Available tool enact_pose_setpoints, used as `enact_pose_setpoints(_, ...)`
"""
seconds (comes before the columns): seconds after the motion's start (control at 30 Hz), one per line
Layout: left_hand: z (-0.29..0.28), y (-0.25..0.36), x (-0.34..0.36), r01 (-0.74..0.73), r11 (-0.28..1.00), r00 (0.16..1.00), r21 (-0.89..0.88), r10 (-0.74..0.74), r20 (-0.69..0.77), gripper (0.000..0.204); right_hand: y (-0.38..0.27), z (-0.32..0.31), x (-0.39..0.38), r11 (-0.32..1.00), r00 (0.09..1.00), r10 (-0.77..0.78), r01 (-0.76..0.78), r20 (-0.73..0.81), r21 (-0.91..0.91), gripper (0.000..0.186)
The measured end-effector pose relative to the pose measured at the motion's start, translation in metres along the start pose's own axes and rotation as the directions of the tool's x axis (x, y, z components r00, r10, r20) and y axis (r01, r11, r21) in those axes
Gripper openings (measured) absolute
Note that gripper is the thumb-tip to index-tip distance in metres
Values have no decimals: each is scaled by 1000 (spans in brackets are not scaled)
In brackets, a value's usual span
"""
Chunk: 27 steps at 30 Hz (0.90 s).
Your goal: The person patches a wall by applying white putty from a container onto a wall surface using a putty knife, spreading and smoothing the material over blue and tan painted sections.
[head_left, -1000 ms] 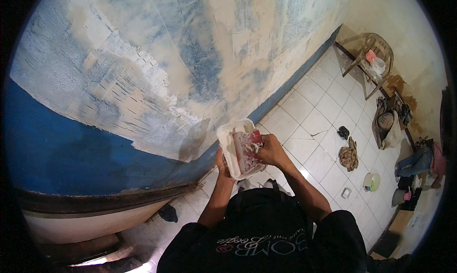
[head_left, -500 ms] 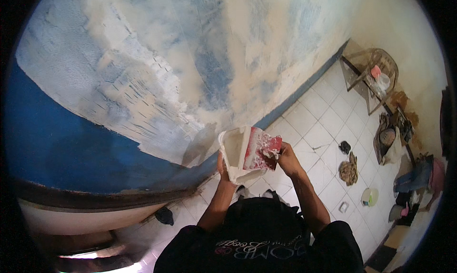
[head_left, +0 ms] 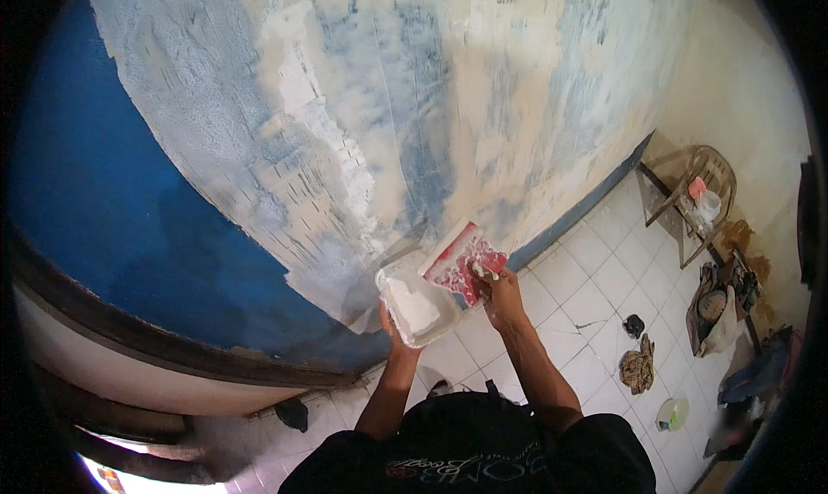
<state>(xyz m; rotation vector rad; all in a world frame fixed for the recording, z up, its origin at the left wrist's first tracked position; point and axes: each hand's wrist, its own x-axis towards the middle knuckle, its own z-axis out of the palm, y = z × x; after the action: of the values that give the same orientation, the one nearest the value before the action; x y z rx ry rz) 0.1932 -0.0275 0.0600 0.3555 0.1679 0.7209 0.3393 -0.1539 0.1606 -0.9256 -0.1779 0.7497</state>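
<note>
My left hand [head_left: 392, 326] grips a white plastic tub [head_left: 448, 315] by its left side; its fingers go partly out of sight behind it. White paste [head_left: 409, 304], which looks like wall filler, lies in the tub. In my right hand [head_left: 500, 294] is a wide red putty spreader [head_left: 457, 257], smeared with the white paste. The spreader is raised over the tub's upper right rim, close to the wall [head_left: 405, 132]. Pale patches and streaks of filler cover much of the wall's blue paint, with a brighter white strip running down it.
At the far right, a wooden chair [head_left: 709, 171] carries a pink item and a clear container. On the tiled floor [head_left: 552, 339] lie a crumpled brown cloth [head_left: 637, 369], a black scrap [head_left: 634, 326] and a pale green tub [head_left: 673, 414]. A dark bundle [head_left: 292, 414] sits at lower left.
The spreader has lifted from across the tub to its upper right, uncovering the paste. The tub now sits slightly lower in view. My view has shifted, showing more wall.
</note>
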Motion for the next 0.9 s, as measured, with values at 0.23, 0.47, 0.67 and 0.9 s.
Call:
enact_pose_setpoints(0.23, -13, 14, -30, -185, 883, 982, 432, 155, 104, 69, -17, 38, 39, 993, 989, -115, 111, -90, -50, 12)
enact_pose_setpoints(0.47, -35, 29, -47, -4, 1000, 996, -15, 5, 89, 75, -47, 90, 87, 911, 947, -294, 235, -132, -339, 18)
enact_pose_setpoints(0.67, -45, 47, -67, 19, 999, 997, 31, -16, -81, 83, -82, 132, 146, 883, 934, -324, 241, -151, -403, 24)
enact_pose_setpoints(0.9, -66, 60, -82, 22, 998, 995, -53, -27, -97, 79, -129, 174, 120, 852, 911, -381, 280, -159, -442, 30)
